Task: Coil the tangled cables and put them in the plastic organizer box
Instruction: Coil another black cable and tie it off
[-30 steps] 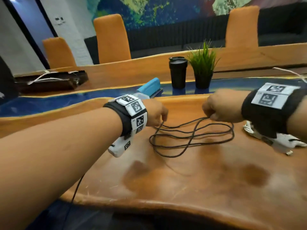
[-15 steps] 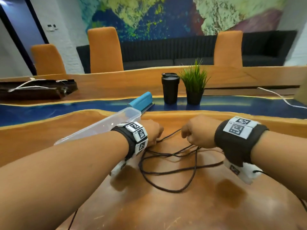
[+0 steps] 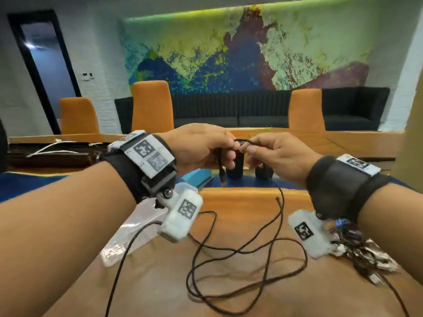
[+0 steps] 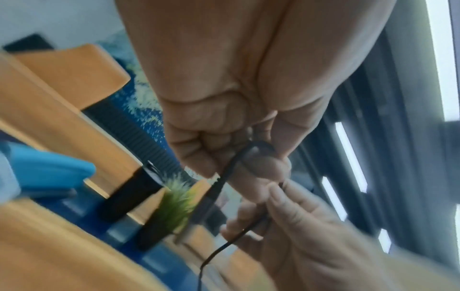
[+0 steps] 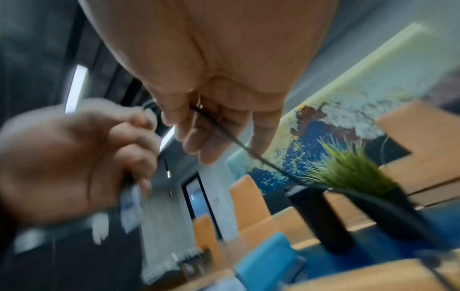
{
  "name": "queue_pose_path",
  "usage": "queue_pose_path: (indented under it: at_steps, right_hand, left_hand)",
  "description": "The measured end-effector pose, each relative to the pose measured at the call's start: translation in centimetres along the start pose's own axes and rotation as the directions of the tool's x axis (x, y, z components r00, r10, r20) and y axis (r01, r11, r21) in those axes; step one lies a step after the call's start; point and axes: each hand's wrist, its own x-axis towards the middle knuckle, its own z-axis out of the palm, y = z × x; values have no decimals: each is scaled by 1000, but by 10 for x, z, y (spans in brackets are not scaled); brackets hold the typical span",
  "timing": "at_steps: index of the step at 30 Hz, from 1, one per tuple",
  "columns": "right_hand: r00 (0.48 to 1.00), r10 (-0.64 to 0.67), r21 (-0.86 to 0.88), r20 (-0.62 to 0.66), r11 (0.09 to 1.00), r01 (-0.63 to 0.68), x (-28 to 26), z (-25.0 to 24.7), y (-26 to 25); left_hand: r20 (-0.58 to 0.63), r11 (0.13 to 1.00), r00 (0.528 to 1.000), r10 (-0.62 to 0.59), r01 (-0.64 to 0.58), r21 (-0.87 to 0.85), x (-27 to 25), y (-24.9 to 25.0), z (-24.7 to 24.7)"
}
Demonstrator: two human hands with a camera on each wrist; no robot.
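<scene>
Both your hands, left and right, pinch the cable; slack probably hangs straight down to the desk.

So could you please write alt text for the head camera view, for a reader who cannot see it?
Both hands, left hand and right hand, pinch one end of a thin dark cable raised above a wooden table, the rest lying in loose tangled loops. A clear plastic box sits at left.
</scene>
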Motion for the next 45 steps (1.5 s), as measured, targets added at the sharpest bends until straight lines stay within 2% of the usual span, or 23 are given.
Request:
queue_pose_path:
  at_steps: [2,4,7,9,12,15,18,21,23,24,25,26,28,30,33,35,37,39,41,43,45]
  right_hand:
    - [999,-7,197,-50,980,17,-4,-13,-24]
    - [998,-10,367,-57,930,30,-9,-20,-44]
    - [996,-16,471,-85,880,54,-19,-18,-67]
    - [991,1,432,-131,900,57,-24,-12,-75]
    - [986,6,270,-165,962,39,-32,-2,-81]
    - [997,-45,46,-67,998,48,-40,3,-87]
    - [997,-57,-126,52,990,63,-50,1,-97]
    - [994,-47,-242,103,968,71,-59,-5,-105]
    - [990,-46,-311,134,947,86,-62,-9,-108]
    - [988,-62,-362,144,926,110,-63,-10,-109]
    - [985,-89,-412,144,900,142,-64,-11,-111]
    - [983,-125,-449,136,877,173,-65,-12,-112]
    - [976,-195,-491,100,843,219,-65,-14,-115]
    - [964,-263,-516,50,819,250,-65,-17,-116]
    - [948,-317,-533,-32,808,252,-66,-25,-120]
    - [938,-343,-555,-47,790,261,-66,-35,-124]
    - [915,-403,-572,-27,757,317,-65,-44,-130]
    - [868,-495,-564,-34,727,392,-63,-48,-134]
    - [819,-567,-512,-92,733,449,-58,-50,-133]
    - [792,-580,-384,-188,786,485,-53,-46,-129]
    - [826,-492,-162,-276,870,465,-52,-31,-122]
  left_hand:
    - [26,969,999,39,-31,-245,-15,15,-3]
    - [27,883,997,75,-54,-467,-31,29,-4]
    - [21,745,989,146,-96,-660,-52,46,3]
    - [10,688,979,204,-136,-713,-62,55,10]
    - [-58,678,972,227,-200,-707,-67,68,17]
    - [-148,707,970,192,-241,-665,-65,75,22]
    - [-238,781,947,214,-313,-541,-64,75,25]
    - [-244,857,922,300,-373,-356,-67,73,28]
    - [-244,902,899,362,-405,-153,-70,74,29]
    - [-245,909,879,410,-416,30,-70,73,29]
    - [-229,877,856,464,-408,253,-69,71,29]
    - [-185,802,842,507,-381,461,-69,69,28]
    - [-91,624,837,539,-325,711,-68,64,25]
    - [-32,533,840,542,-314,786,-69,62,23]
    - [8,501,858,513,-307,809,-73,61,17]
    - [12,562,884,467,-307,768,-79,61,9]
    - [17,683,917,399,-309,662,-87,61,2]
    - [51,834,937,347,-333,439,-97,61,1]
    - [95,940,944,317,-326,102,-106,60,6]
    - [125,940,944,306,-280,-194,-111,59,11]
    - [154,871,933,324,-231,-434,-115,58,13]
